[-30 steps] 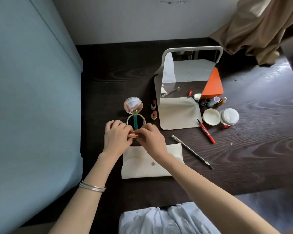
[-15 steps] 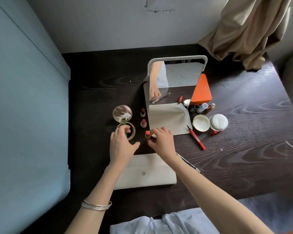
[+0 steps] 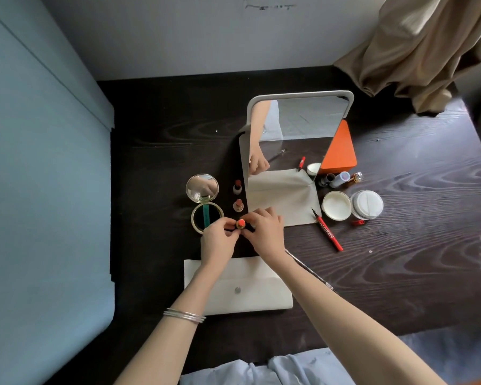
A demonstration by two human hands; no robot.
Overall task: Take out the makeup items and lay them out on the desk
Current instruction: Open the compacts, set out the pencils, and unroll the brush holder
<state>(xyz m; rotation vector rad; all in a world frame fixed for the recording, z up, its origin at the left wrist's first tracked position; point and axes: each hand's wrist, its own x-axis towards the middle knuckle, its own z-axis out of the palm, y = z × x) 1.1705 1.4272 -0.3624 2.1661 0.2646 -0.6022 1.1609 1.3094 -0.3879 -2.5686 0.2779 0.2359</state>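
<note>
An open orange-red lipstick (image 3: 240, 224) stands upright on the dark desk (image 3: 400, 259). My left hand (image 3: 218, 243) and my right hand (image 3: 264, 232) both pinch it from either side. Behind it stand two more open lipsticks (image 3: 238, 205) (image 3: 237, 186). To their left lies an open round compact (image 3: 204, 204) with its mirror lid up. The white pouch (image 3: 247, 290) lies flat under my wrists. A red eyeliner pen (image 3: 328, 233), a powder jar (image 3: 336, 205) and its puff lid (image 3: 367, 204) lie to the right.
A standing mirror (image 3: 297, 129) with a white base sits mid-desk, an orange box (image 3: 342, 151) and small tubes (image 3: 339, 179) beside it. A thin metal tool (image 3: 311, 270) lies by my right forearm. A blue panel stands left; a beige curtain (image 3: 428, 45) hangs at the back right.
The lipstick went from the compact's front edge to the desk in line with the other two. My left hand left the compact and now joins the right on the lipstick.
</note>
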